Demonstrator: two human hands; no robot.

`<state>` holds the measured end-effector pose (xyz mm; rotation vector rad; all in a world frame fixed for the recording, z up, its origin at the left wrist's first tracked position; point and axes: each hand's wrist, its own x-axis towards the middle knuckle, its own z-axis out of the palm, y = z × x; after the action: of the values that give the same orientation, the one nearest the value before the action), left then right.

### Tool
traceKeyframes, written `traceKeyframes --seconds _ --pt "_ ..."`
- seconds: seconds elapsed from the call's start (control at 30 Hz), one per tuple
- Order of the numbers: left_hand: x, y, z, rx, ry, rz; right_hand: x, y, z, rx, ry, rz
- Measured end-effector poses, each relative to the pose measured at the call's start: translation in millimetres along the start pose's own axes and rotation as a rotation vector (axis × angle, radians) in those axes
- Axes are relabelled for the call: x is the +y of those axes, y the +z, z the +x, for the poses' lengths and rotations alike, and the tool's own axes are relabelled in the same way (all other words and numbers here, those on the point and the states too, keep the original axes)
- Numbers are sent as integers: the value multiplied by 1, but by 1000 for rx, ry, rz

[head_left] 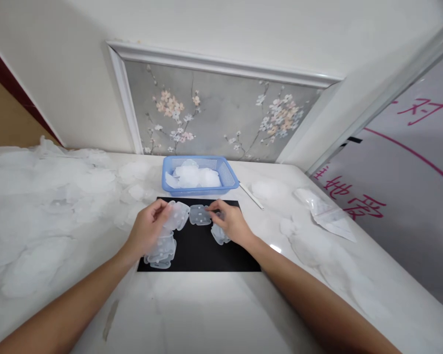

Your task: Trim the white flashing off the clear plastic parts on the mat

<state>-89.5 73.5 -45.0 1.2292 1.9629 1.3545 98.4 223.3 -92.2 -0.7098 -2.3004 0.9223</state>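
Both my hands work over a black mat [199, 255] on a white table. My left hand [147, 230] is curled around a clear plastic piece [177, 215] with small white dots, above a small stack of the same pieces [161, 251]. My right hand [231, 222] pinches the edge of another clear piece [200, 215] with its fingertips, and more clear pieces [218, 235] lie under its palm. The two held pieces sit side by side, almost touching.
A blue plastic basket [231, 178] with several clear pieces stands just behind the mat. Heaps of thin white plastic sheets [44, 206] cover the table's left side, and more sheets and a clear bag [327, 211] lie on the right. A wall with a flower panel rises behind.
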Motion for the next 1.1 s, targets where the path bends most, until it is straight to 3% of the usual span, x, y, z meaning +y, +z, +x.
traceKeyframes --seconds 0.1,0.23,0.3,0.4,0.5,0.6,0.83,1.1 --pt "6 2 0 -17 -214 -422 -1 2 0 -128 -152 -111" --pt "11 4 2 -70 -401 -723 -2 5 -1 -54 -65 -126" --pt "13 3 3 -92 -446 -755 -4 3 -2 31 42 -18" --pt "15 2 2 -141 -496 -788 -7 -5 -3 89 252 347" --pt "14 2 1 -189 -505 -814 -10 -13 -3 22 400 668" --pt "13 1 0 -221 -509 -819 -12 -15 -4 -52 455 832" --pt "15 3 0 -256 -511 -847 -14 -11 -5 -184 475 964" --pt "12 4 -2 -301 -502 -865 -7 -4 -6 -216 468 974"
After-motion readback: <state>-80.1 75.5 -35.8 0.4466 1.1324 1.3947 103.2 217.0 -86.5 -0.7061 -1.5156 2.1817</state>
